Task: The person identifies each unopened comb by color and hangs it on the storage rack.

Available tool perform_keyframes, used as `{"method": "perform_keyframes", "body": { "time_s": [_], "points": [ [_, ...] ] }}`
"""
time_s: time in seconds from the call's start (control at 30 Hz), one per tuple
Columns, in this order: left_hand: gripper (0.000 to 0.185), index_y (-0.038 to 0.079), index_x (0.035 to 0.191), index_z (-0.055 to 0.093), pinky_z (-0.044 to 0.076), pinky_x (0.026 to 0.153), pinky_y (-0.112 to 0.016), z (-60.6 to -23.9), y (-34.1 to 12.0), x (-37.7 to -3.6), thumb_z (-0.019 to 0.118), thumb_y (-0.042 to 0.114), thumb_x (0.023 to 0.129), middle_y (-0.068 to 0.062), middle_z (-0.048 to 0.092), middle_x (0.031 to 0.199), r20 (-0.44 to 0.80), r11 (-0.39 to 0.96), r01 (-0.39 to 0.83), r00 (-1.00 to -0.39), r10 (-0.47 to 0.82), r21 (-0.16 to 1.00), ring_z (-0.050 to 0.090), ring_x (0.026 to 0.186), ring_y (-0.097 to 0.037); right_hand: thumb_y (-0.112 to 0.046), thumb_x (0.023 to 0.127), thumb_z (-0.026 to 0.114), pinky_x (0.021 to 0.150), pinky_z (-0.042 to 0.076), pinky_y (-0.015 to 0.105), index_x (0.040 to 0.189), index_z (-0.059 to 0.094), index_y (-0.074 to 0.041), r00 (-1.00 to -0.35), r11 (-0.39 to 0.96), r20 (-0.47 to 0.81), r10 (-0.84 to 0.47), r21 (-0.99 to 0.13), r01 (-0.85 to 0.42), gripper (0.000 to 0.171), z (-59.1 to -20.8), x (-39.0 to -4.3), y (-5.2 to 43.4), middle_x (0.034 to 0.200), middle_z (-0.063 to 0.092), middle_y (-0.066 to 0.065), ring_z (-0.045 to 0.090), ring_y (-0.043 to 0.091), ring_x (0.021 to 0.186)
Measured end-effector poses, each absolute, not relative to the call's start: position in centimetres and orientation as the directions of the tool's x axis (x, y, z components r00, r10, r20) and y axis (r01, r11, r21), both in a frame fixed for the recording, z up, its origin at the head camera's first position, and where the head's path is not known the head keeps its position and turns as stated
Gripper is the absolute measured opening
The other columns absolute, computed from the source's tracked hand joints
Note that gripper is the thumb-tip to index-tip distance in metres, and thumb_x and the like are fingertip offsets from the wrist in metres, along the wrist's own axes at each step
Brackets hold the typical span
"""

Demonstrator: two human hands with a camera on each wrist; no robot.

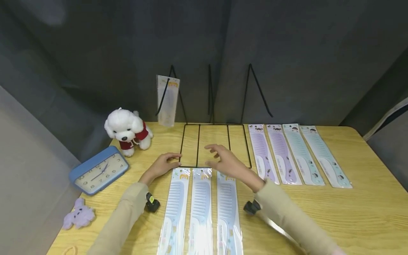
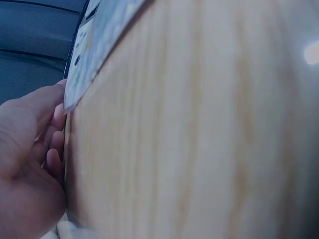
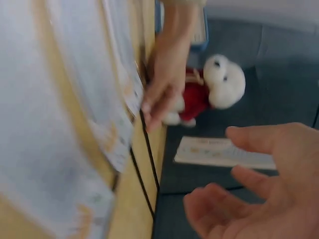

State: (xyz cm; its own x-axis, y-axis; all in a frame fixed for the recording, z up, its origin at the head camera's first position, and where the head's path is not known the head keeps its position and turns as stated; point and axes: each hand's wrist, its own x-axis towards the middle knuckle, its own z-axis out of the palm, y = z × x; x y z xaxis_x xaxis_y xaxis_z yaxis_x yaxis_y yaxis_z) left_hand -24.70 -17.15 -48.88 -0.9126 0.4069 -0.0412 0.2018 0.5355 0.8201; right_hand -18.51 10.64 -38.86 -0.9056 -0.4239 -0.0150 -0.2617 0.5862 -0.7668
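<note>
My left hand [image 1: 163,163] is at the front left corner of a black wire display rack [image 1: 197,147], fingertips right at its base wire. Just below those fingertips is the top of a packaged blue comb [image 1: 174,209], one of three laid side by side. My right hand [image 1: 227,161] hovers over the rack's base with loosely bent fingers and nothing in them. In the right wrist view, thumb and fingers of that right hand [image 3: 269,184] are spread apart. Another packaged comb [image 1: 168,101] hangs from the rack's left hook.
To the rack's right lie two purple packaged combs [image 1: 262,152] and two teal ones [image 1: 302,154]. At left are a white plush dog [image 1: 124,124] in red, a blue clock [image 1: 100,171] and a small purple plush toy [image 1: 79,214]. A dark curtain [image 1: 302,60] stands behind.
</note>
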Motion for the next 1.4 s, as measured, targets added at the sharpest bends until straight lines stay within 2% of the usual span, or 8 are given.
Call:
{"method": "perform_keyframes", "body": {
  "time_s": [0.2,0.37,0.53,0.7,0.97,1.2,1.3,1.4],
  "points": [
    [0.039,0.004,0.129,0.059,0.038,0.102,-0.048,-48.7,-17.1,-24.8,0.064,0.016,0.092,-0.017,0.058,0.127,-0.049,0.539,0.197,-0.912,0.407,0.819,0.051,0.118,-0.031,-0.017,0.085,0.071,0.09,0.046,0.054,0.133,0.051,-0.006,-0.928,0.693,-0.093,-0.36,-0.692,-0.2,0.054,-41.1,-11.6,13.7,0.125,0.053,0.024,0.051,0.04,0.112],
    [0.039,0.005,0.129,0.059,0.038,0.102,-0.048,-48.7,-17.0,-24.7,0.064,0.017,0.092,-0.016,0.059,0.124,-0.058,0.545,0.184,-0.916,0.396,0.818,0.051,0.119,-0.031,-0.035,0.078,0.077,0.091,0.043,0.059,0.127,0.057,-0.01,-0.941,0.78,-0.124,-0.314,-0.599,-0.181,0.059,-42.8,-7.0,14.8,0.125,0.049,0.029,0.045,0.043,0.114],
    [0.039,0.005,0.129,0.059,0.038,0.102,-0.048,-48.4,-17.1,-24.6,0.064,0.016,0.092,-0.017,0.058,0.126,-0.05,0.543,0.19,-0.917,0.397,0.818,0.051,0.119,-0.032,-0.055,0.071,0.074,0.089,0.042,0.064,0.129,0.058,-0.012,-0.944,0.822,-0.084,-0.318,-0.52,-0.23,0.074,-43.7,-5.2,14.4,0.13,0.043,0.036,0.044,0.05,0.115],
    [0.039,0.005,0.129,0.059,0.038,0.102,-0.048,-48.3,-17.0,-24.7,0.064,0.017,0.092,-0.017,0.057,0.128,-0.046,0.545,0.199,-0.914,0.402,0.814,0.051,0.119,-0.031,-0.052,0.065,0.08,0.086,0.044,0.062,0.129,0.058,-0.009,-0.946,0.86,-0.068,-0.317,-0.44,-0.256,0.08,-44.1,-4.8,13.8,0.13,0.042,0.037,0.045,0.048,0.111],
    [0.04,0.006,0.129,0.059,0.039,0.102,-0.047,-48.8,-17.1,-24.7,0.065,0.017,0.092,-0.015,0.056,0.132,-0.05,0.537,0.194,-0.913,0.405,0.821,0.051,0.12,-0.03,-0.022,0.063,0.087,0.087,0.048,0.058,0.13,0.055,-0.004,-0.949,0.808,-0.203,-0.241,-0.584,-0.08,0.077,-43.5,-4.4,14.2,0.136,0.036,0.033,0.042,0.047,0.116],
    [0.039,0.005,0.128,0.06,0.039,0.101,-0.046,-48.7,-17.1,-24.7,0.065,0.017,0.092,-0.015,0.056,0.131,-0.042,0.547,0.197,-0.918,0.394,0.813,0.051,0.119,-0.031,-0.014,0.064,0.086,0.079,0.053,0.051,0.134,0.048,-0.007,-0.944,0.712,-0.239,-0.227,-0.702,0.007,0.08,-44.0,-4.4,15.0,0.125,0.049,0.027,0.058,0.038,0.1],
    [0.039,0.005,0.128,0.06,0.039,0.102,-0.047,-48.7,-17.1,-24.6,0.065,0.016,0.091,-0.016,0.055,0.132,-0.042,0.544,0.196,-0.918,0.394,0.816,0.051,0.12,-0.031,-0.013,0.066,0.084,0.078,0.051,0.056,0.136,0.044,-0.011,-0.93,0.648,-0.264,-0.255,-0.76,0.038,0.081,-44.2,-4.3,15.5,0.124,0.053,0.031,0.059,0.039,0.1],
    [0.039,0.003,0.128,0.059,0.038,0.102,-0.047,-48.8,-17.0,-24.6,0.065,0.016,0.091,-0.017,0.056,0.131,-0.032,0.542,0.208,-0.916,0.399,0.815,0.051,0.12,-0.032,-0.01,0.07,0.081,0.073,0.053,0.052,0.139,0.037,-0.01,-0.918,0.553,-0.267,-0.293,-0.831,0.065,0.081,-44.3,-4.1,15.9,0.118,0.056,0.03,0.062,0.035,0.094]
  ]
}}
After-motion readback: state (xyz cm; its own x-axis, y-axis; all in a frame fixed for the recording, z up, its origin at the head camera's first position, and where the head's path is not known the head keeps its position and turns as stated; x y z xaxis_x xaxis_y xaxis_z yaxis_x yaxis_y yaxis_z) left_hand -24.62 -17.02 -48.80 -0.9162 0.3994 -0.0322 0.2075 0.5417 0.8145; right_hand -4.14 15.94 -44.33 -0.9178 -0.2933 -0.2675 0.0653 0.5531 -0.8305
